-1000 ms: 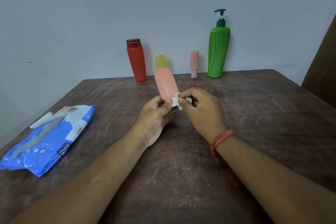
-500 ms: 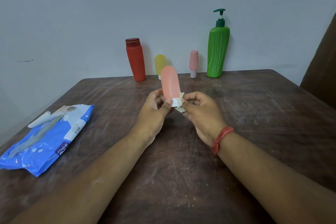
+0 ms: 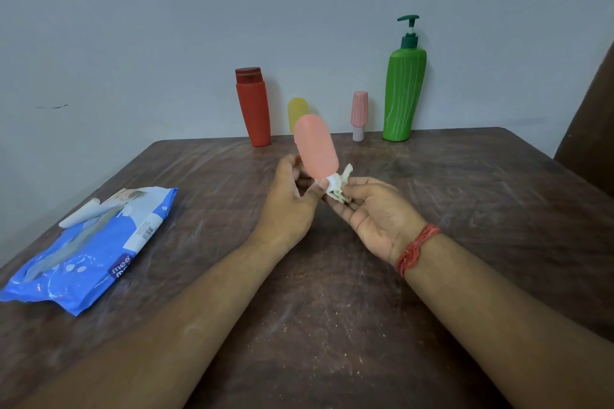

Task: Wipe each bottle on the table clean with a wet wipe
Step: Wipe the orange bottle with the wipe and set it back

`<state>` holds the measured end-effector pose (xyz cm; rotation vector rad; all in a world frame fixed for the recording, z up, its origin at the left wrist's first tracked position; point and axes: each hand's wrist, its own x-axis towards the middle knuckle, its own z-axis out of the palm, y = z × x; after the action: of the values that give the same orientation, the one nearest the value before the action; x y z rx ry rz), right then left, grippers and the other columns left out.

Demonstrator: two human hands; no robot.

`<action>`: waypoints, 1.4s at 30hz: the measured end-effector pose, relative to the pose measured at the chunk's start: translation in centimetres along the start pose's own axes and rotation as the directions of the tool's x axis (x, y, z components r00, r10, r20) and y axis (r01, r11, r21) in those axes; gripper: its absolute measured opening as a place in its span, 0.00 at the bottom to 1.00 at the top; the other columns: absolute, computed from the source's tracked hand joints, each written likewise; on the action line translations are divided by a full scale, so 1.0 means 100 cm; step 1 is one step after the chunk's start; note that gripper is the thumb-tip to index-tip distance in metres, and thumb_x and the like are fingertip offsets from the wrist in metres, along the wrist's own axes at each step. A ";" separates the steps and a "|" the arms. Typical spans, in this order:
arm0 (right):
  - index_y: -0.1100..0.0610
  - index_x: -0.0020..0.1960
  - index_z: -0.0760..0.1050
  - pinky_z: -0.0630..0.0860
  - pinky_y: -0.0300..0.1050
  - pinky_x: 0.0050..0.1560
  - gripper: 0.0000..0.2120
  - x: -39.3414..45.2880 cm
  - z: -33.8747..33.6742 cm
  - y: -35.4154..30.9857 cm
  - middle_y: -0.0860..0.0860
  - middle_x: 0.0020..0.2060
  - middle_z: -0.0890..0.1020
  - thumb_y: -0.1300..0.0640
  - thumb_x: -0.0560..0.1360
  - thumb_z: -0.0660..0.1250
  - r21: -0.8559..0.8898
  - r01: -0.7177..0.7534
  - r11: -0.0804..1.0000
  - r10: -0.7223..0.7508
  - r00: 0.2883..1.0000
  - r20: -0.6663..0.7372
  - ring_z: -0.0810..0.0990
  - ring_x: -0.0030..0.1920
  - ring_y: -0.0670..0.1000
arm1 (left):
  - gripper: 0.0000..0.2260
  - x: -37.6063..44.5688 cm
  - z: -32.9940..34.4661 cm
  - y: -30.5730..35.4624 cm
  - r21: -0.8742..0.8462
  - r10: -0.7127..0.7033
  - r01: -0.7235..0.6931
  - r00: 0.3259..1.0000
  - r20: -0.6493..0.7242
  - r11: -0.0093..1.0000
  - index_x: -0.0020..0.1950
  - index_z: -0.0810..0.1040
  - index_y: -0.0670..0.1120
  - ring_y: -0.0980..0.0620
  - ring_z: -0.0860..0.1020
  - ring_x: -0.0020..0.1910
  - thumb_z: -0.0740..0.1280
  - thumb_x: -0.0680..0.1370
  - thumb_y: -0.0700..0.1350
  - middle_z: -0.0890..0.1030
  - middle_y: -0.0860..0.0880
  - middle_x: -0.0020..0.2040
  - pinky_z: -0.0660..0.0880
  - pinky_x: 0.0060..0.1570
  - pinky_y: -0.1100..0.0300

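Four bottles stand unwiped-looking at the table's (image 3: 465, 209) far edge while the left hand (image 3: 289, 206) pinches the peach bottle (image 3: 315, 149) above mid-table and the right hand (image 3: 375, 212) holds the wet wipe (image 3: 337, 188) around its cap end.

My scuffed brown bench (image 3: 349, 325) is carrying a blue wipes pack (image 3: 89, 252) at my left and four bottles along its far edge: red (image 3: 254, 109), yellow (image 3: 295, 111), small pink (image 3: 358, 116), green (image 3: 403, 93).

Four bottles stand in a row at the far edge of the table (image 3: 465, 242): the capped bottle (image 3: 254, 109) leftmost, the pump bottle (image 3: 403, 93) rightmost. The wipes pack (image 3: 89, 252) lies at the left.
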<state>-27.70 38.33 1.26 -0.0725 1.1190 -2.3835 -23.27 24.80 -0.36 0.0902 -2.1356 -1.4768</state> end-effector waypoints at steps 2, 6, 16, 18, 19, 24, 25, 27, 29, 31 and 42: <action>0.71 0.57 0.73 0.83 0.46 0.46 0.10 0.000 -0.002 0.001 0.66 0.53 0.82 0.74 0.78 0.59 0.009 -0.024 1.000 0.023 0.999 0.028 0.85 0.51 0.57 | 0.19 0.001 0.000 -0.001 0.021 0.009 -0.009 1.000 0.009 1.000 0.67 0.65 0.57 0.60 0.79 0.57 0.69 0.81 0.43 0.80 0.55 0.62 0.77 0.59 0.60; 0.70 0.57 0.73 0.83 0.45 0.42 0.09 0.001 -0.005 -0.005 0.65 0.51 0.83 0.73 0.77 0.61 0.009 0.011 1.000 -0.011 0.999 0.045 0.86 0.47 0.56 | 0.21 0.004 -0.003 -0.003 0.025 -0.021 0.022 1.000 -0.012 0.999 0.71 0.65 0.54 0.58 0.77 0.64 0.69 0.81 0.44 0.78 0.55 0.66 0.74 0.62 0.60; 0.56 0.50 0.82 0.73 0.34 0.47 0.09 0.007 -0.018 -0.008 0.48 0.49 0.80 0.66 0.73 0.71 -0.795 0.599 -0.096 -0.600 0.603 0.526 0.78 0.47 0.45 | 0.28 0.001 -0.005 -0.012 -0.099 -0.179 0.204 0.960 0.216 0.974 0.80 0.60 0.62 0.49 0.79 0.63 0.64 0.84 0.42 0.78 0.49 0.67 0.77 0.66 0.46; 0.58 0.48 0.82 0.71 0.34 0.44 0.07 0.007 -0.016 -0.004 0.50 0.47 0.80 0.66 0.71 0.72 -0.780 0.597 -0.187 -0.561 0.587 0.584 0.77 0.46 0.47 | 0.27 0.000 -0.005 -0.011 -0.178 -0.178 0.228 0.949 0.259 0.957 0.80 0.62 0.60 0.48 0.79 0.66 0.63 0.85 0.40 0.78 0.48 0.69 0.76 0.67 0.45; 0.58 0.47 0.81 0.71 0.36 0.44 0.06 0.007 -0.015 -0.004 0.51 0.47 0.80 0.66 0.71 0.72 -0.787 0.583 -0.202 -0.560 0.590 0.582 0.78 0.45 0.48 | 0.26 0.000 -0.005 -0.010 -0.182 -0.164 0.220 0.946 0.279 0.958 0.80 0.62 0.59 0.49 0.78 0.67 0.62 0.85 0.40 0.77 0.49 0.70 0.75 0.67 0.44; 0.58 0.46 0.82 0.72 0.38 0.45 0.05 0.015 -0.015 -0.031 0.51 0.45 0.81 0.65 0.73 0.71 -0.846 0.523 -0.107 -0.732 0.534 0.423 0.77 0.43 0.47 | 0.30 0.002 -0.007 -0.012 0.081 -0.076 0.048 0.919 0.386 0.996 0.82 0.53 0.62 0.56 0.63 0.78 0.63 0.85 0.47 0.63 0.59 0.80 0.64 0.77 0.45; 0.57 0.47 0.82 0.72 0.38 0.46 0.05 0.016 -0.015 -0.035 0.51 0.45 0.81 0.65 0.73 0.71 -0.850 0.517 -0.102 -0.746 0.525 0.408 0.77 0.44 0.47 | 0.30 0.001 -0.007 -0.012 0.119 -0.070 0.025 0.915 0.397 0.993 0.82 0.53 0.62 0.58 0.61 0.78 0.63 0.84 0.48 0.60 0.61 0.81 0.61 0.78 0.47; 0.58 0.48 0.83 0.72 0.38 0.46 0.06 0.014 -0.017 -0.034 0.52 0.46 0.80 0.66 0.73 0.70 -0.847 0.519 -0.118 -0.731 0.531 0.427 0.77 0.45 0.48 | 0.30 0.001 -0.007 -0.012 0.133 -0.066 0.016 0.922 0.382 0.991 0.82 0.54 0.62 0.59 0.63 0.77 0.63 0.84 0.49 0.62 0.60 0.80 0.62 0.78 0.47; 0.60 0.48 0.83 0.71 0.39 0.45 0.06 0.009 -0.016 -0.023 0.54 0.46 0.80 0.66 0.73 0.71 -0.821 0.542 -0.179 -0.649 0.562 0.513 0.77 0.45 0.50 | 0.28 0.001 -0.005 -0.013 0.074 -0.077 0.055 0.941 0.330 0.996 0.81 0.58 0.60 0.54 0.68 0.75 0.63 0.83 0.49 0.70 0.56 0.76 0.66 0.75 0.44; 0.60 0.48 0.82 0.71 0.42 0.44 0.05 0.005 -0.014 -0.010 0.54 0.47 0.80 0.65 0.73 0.72 -0.787 0.555 -0.270 -0.536 0.592 0.602 0.77 0.47 0.52 | 0.26 0.001 -0.004 -0.015 -0.036 -0.121 0.136 0.956 0.268 0.990 0.80 0.61 0.56 0.50 0.75 0.70 0.64 0.83 0.46 0.76 0.52 0.71 0.71 0.71 0.42; 0.60 0.45 0.82 0.71 0.40 0.45 0.04 0.011 -0.021 -0.027 0.53 0.45 0.79 0.66 0.72 0.71 -0.824 0.549 -0.140 -0.652 0.576 0.494 0.77 0.44 0.50 | 0.15 0.003 -0.004 -0.016 -0.002 -0.145 0.150 0.958 0.247 0.989 0.59 0.69 0.52 0.53 0.84 0.53 0.71 0.77 0.51 0.83 0.49 0.58 0.79 0.61 0.46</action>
<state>-30.35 40.77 1.64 -1.2235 3.0393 -1.6984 -23.70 23.73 -1.56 0.0625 -2.3529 -1.6716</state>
